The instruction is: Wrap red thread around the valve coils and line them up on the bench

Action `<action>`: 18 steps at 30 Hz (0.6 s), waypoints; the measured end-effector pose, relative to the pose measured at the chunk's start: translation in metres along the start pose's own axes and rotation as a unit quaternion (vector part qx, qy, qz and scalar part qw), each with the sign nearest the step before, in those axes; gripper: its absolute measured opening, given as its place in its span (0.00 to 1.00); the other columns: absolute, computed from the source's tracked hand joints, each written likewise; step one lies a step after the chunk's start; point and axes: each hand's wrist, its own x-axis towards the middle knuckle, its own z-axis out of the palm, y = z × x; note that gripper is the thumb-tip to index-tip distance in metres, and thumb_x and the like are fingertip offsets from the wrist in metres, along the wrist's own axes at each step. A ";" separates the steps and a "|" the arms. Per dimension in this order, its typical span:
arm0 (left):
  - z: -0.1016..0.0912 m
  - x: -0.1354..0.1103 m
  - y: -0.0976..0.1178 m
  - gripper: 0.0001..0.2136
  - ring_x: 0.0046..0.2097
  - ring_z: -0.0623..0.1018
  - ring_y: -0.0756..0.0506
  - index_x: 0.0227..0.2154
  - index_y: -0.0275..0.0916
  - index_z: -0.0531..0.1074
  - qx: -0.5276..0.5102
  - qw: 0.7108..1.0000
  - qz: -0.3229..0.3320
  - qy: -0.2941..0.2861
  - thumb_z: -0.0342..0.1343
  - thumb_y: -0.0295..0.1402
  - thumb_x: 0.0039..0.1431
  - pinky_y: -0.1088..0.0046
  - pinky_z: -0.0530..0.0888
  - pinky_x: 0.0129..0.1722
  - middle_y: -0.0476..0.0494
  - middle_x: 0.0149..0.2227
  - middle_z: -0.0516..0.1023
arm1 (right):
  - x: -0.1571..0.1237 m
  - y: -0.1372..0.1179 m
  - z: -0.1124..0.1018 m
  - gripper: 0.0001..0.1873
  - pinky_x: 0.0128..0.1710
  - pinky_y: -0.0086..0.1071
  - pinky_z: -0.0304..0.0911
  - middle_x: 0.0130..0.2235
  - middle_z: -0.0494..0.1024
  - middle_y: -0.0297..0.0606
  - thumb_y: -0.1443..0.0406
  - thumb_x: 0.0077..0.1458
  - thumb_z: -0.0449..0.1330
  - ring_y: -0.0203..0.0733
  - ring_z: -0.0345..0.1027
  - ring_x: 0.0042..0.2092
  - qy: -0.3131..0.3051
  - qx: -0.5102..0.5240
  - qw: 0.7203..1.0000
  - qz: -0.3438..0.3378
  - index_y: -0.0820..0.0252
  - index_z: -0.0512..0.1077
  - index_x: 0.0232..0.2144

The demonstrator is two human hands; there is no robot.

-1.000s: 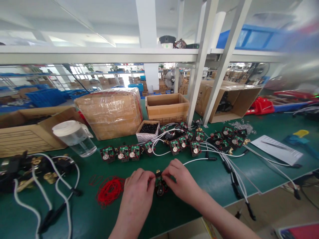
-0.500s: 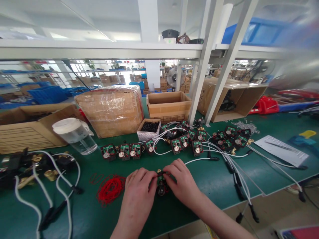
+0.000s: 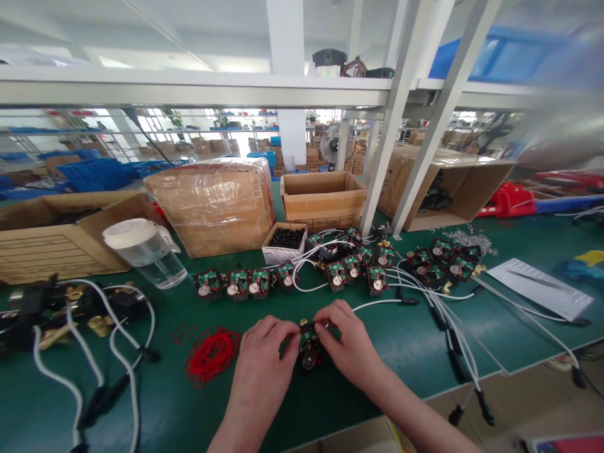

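Observation:
Between my two hands, on the green table, sits a small black housing with a green circuit board (image 3: pixel 309 352), a round metal part at its near side and a brass fitting at its far end. My left hand (image 3: pixel 270 352) pinches its far left corner with thumb and fingertips. From the other side my right hand (image 3: pixel 344 333) has its thumb and forefinger closed on the far right corner. Whether a thin wire lies between the fingertips is too small to see. A tangle of red rubber-like rings or wire (image 3: pixel 213 353) lies left of my left hand.
Several similar board units (image 3: pixel 255 284) stand in a row beyond my hands, with white cables (image 3: pixel 425 302) trailing right. A water cup (image 3: pixel 146 253), a small box of black parts (image 3: pixel 285 242) and cardboard boxes (image 3: pixel 212 207) line the back. Tweezers (image 3: pixel 538 278) lie on a white sheet at right.
The view has shifted slightly, so the table things appear a little further right. Both hands keep their pinch at the housing's far end, with only slight finger movement.

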 end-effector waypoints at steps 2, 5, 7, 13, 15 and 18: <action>0.000 0.002 0.000 0.06 0.42 0.77 0.41 0.33 0.43 0.77 -0.026 0.999 -0.019 -0.005 0.55 0.30 0.60 0.59 0.71 0.46 0.47 0.36 0.77 | 0.001 -0.002 0.001 0.11 0.44 0.36 0.62 0.40 0.70 0.35 0.77 0.58 0.60 0.44 0.64 0.44 -0.003 0.002 1.000 0.004 0.56 0.72 0.38; -0.002 0.003 0.002 0.06 0.41 0.77 0.43 0.32 0.44 0.77 -0.067 0.997 -0.047 -0.011 0.54 0.32 0.59 0.63 0.72 0.44 0.47 0.35 0.77 | 0.003 -0.005 0.006 0.14 0.48 0.38 0.62 0.42 0.69 0.36 0.77 0.54 0.63 0.45 0.64 0.47 -0.010 0.005 1.000 0.012 0.56 0.72 0.40; -0.003 0.002 0.002 0.07 0.39 0.77 0.43 0.31 0.44 0.77 -0.087 0.994 -0.058 -0.012 0.54 0.33 0.59 0.65 0.72 0.41 0.48 0.35 0.77 | 0.006 -0.007 0.009 0.15 0.48 0.38 0.62 0.42 0.69 0.36 0.78 0.52 0.64 0.45 0.64 0.47 -0.011 0.007 1.000 0.019 0.56 0.73 0.39; -0.005 0.001 -0.006 0.09 0.41 0.78 0.43 0.33 0.45 0.78 -0.133 0.988 -0.079 -0.023 0.53 0.38 0.60 0.66 0.73 0.43 0.48 0.36 0.78 | 0.013 -0.007 0.016 0.14 0.45 0.38 0.61 0.37 0.70 0.33 0.81 0.51 0.64 0.44 0.65 0.43 -0.011 0.010 0.999 0.032 0.57 0.72 0.30; -0.006 0.001 -0.012 0.11 0.43 0.78 0.43 0.35 0.46 0.78 -0.156 0.983 -0.092 -0.030 0.51 0.40 0.61 0.65 0.72 0.46 0.48 0.38 0.80 | 0.013 -0.006 0.016 0.14 0.45 0.38 0.61 0.37 0.70 0.33 0.81 0.51 0.64 0.43 0.65 0.43 -0.013 0.016 0.999 0.034 0.57 0.73 0.30; -0.007 -0.001 -0.019 0.12 0.46 0.78 0.42 0.37 0.46 0.78 -0.173 0.977 -0.121 -0.034 0.50 0.41 0.61 0.63 0.72 0.48 0.47 0.41 0.81 | 0.012 -0.005 0.015 0.14 0.45 0.37 0.61 0.37 0.70 0.33 0.80 0.52 0.64 0.43 0.65 0.43 -0.017 0.020 0.999 0.032 0.57 0.73 0.31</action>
